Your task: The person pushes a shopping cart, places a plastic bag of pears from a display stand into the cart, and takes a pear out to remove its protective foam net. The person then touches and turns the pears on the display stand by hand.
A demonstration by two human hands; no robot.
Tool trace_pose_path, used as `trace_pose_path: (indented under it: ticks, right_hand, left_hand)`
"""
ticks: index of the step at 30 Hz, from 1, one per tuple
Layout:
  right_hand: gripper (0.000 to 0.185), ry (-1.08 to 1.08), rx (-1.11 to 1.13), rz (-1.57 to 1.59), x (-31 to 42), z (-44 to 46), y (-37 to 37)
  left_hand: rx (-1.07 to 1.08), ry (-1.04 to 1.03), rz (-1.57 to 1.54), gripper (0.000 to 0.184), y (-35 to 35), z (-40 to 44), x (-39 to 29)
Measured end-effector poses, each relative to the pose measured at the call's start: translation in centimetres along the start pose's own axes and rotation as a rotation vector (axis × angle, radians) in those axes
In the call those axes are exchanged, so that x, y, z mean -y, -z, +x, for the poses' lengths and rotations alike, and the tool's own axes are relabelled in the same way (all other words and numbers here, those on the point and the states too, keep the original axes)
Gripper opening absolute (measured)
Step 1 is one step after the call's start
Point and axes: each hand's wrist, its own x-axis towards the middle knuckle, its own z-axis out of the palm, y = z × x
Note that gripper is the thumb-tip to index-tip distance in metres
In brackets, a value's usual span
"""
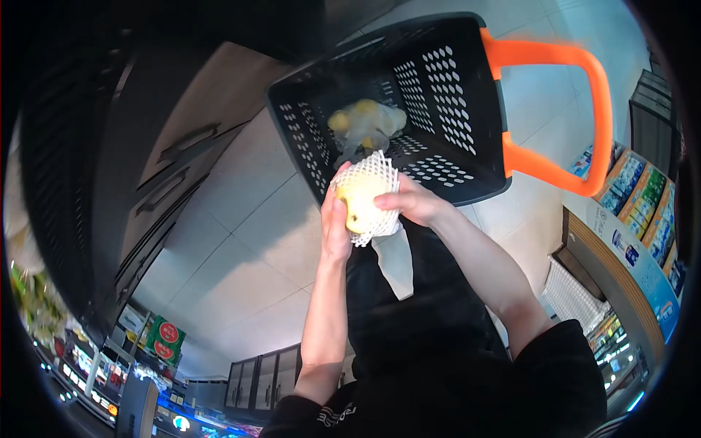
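A pale yellow round fruit [359,201], partly wrapped in a white foam net [378,169], is held between both hands in front of my body. My left hand [336,223] is curled around one side of it. On the other side my right hand [409,201] grips it, thumb across the fruit's face. Just beyond the hands, a black basket [491,171] with an orange handle [595,109] lies with its opening toward me. Inside is a clear plastic bag of yellow fruit [372,120]. Fingers behind the fruit are hidden.
Dark cabinets with handles [190,139] line the left side. Shelves of packaged goods [642,197] stand at the right. A green box with red labels [165,340] is at the lower left. Pale floor tiles [248,226] show between.
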Motion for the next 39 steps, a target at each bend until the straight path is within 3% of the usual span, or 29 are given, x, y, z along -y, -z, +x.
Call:
trace_pose_path:
  ticks: [2, 5, 9, 11, 14, 16, 18, 22, 24, 26, 30, 33, 35, 36, 39]
  right_hand:
    - [0.062, 0.04, -0.018, -0.105, 2.4, -1.5, -4.2]
    - [0.075, 0.275, -0.309, -0.971, 4.2, -3.7, -7.9]
    - [0.076, 0.49, -0.501, -0.968, 5.8, -7.7, -13.5]
    - [0.069, 0.721, -0.419, -1.038, 7.1, -10.3, -15.7]
    - [0.05, 0.741, 0.04, -0.977, 10.6, -14.4, -17.1]
    - [0.045, 0.749, 0.172, -1.035, 12.6, -16.7, -17.2]
    - [0.047, 0.739, 0.287, -1.165, 14.1, -18.5, -17.5]
    - [0.052, 0.832, 0.472, -1.417, 17.5, -21.1, -20.4]
    - [0.044, 0.832, 0.6, -1.427, 17.8, -21.4, -21.0]
    - [0.037, 0.753, 0.598, -1.412, 17.7, -21.7, -21.4]
    - [0.024, 0.561, 0.459, -1.392, 16.7, -22.1, -23.1]
    - [0.026, 0.566, 0.386, -1.468, 15.7, -22.0, -24.4]
    - [0.027, 0.574, 0.34, -1.503, 15.2, -21.8, -25.1]
    - [0.027, 0.583, 0.297, -1.534, 14.7, -21.5, -26.2]
    - [0.027, 0.647, 0.286, -1.626, 13.5, -21.2, -28.8]
  left_hand:
    - [-0.023, -0.054, -0.008, 0.085, -1.4, -1.9, -2.2]
    - [-0.08, -0.095, -0.032, 0.08, -3.8, -5.1, -4.5]
    - [-0.09, -0.077, -0.188, 0.081, -7.1, -8.4, -7.6]
    - [-0.032, -0.037, -0.325, 0.077, -8.7, -10.1, -9.6]
    - [-0.003, 0.077, -0.506, 0.056, -9.6, -12.6, -12.1]
    - [0.023, 0.081, -0.471, 0.054, -11.2, -14.4, -14.6]
    - [0.141, 0.152, -0.628, 0.053, -11.8, -15.9, -16.2]
    - [0.196, 0.113, -0.573, 0.052, -13.9, -18.6, -17.3]
    - [0.175, 0.191, -0.37, 0.05, -14.5, -19.8, -16.8]
    - [-0.076, 0.201, -0.23, 0.042, -19.2, -21.9, -19.5]
    - [-0.146, 0.214, -0.237, 0.036, -19.9, -23.0, -18.5]
    - [-0.113, 0.107, -0.223, 0.043, -18.9, -23.3, -17.3]
    - [-0.08, 0.134, -0.497, 0.065, -16.4, -23.0, -15.8]
    - [-0.07, 0.11, -0.497, 0.065, -15.0, -23.6, -16.3]
    - [0.063, 0.144, -0.316, 0.095, -12.1, -25.6, -16.6]
